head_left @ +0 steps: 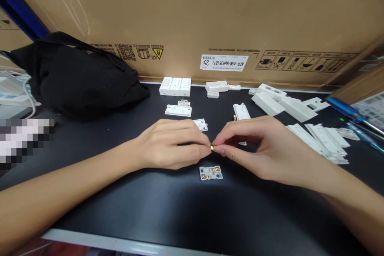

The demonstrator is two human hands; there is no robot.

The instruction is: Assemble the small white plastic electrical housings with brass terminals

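My left hand and my right hand meet fingertip to fingertip above the black table. Both are closed in a pinch on a tiny brass-coloured part between them. Just below the fingertips lies a small white plastic plate with brass contacts. A small white piece sits behind my left hand, and a white base with a brass bit lies behind my right hand.
Several white plastic housings and covers lie at the back and at the right. A black cloth bag rests at the left. A large cardboard box walls the back. Blue pens lie at the far right.
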